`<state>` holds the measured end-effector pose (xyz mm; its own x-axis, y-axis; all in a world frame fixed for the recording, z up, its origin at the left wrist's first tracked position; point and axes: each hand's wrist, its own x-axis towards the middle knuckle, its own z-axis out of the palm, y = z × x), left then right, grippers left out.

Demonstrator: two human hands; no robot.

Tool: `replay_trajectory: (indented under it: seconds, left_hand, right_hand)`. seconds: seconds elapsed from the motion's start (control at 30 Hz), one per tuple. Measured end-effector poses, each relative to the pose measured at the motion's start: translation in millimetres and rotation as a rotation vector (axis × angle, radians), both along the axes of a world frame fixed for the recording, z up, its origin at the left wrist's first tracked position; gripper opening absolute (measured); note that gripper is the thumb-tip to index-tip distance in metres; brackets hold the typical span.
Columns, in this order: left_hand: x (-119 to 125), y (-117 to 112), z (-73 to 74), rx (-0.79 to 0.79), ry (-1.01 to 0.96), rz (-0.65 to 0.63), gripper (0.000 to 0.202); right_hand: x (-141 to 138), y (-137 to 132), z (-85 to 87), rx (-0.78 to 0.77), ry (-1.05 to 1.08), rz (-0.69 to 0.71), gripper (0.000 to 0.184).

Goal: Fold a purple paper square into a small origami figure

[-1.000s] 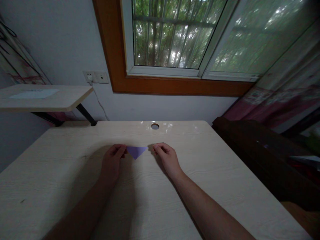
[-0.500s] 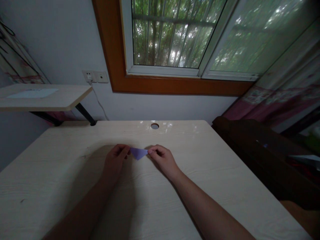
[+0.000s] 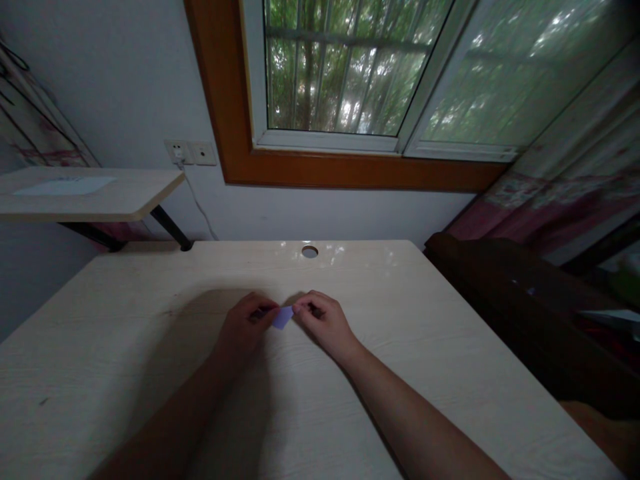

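Now the left hand (image 3: 244,323) has closed in, pinching the small purple angular paper (image 3: 283,319) at ten o'clock; the right hand (image 3: 324,316) pinches at two, less paper showing between.

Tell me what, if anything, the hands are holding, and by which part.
A small purple paper: the left hand pinches its left side, and the right hand appears to pinch its upper right corner.
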<state>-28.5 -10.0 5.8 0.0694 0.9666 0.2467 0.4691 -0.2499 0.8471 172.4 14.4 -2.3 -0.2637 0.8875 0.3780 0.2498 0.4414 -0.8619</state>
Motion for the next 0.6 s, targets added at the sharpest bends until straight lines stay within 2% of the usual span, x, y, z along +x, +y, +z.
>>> replay_trajectory:
  seconds: [0.17,0.4,0.6]
  left_hand:
    - [2.1,-0.6,1.0,-0.017,0.096,-0.077,0.021]
    - [2.5,-1.5,-1.8,-0.021,0.104,-0.130,0.025]
    - [1.8,-0.9,1.2,-0.024,0.092,-0.124,0.024]
  right_hand:
    - [0.6,-1.6,4.3,0.017,-0.013,0.043,0.010]
    - [-0.8,-2.9,5.1,0.022,-0.026,0.126,0.013]
    - [-0.9,-2.5,5.6,-0.053,-0.003,0.080,0.013]
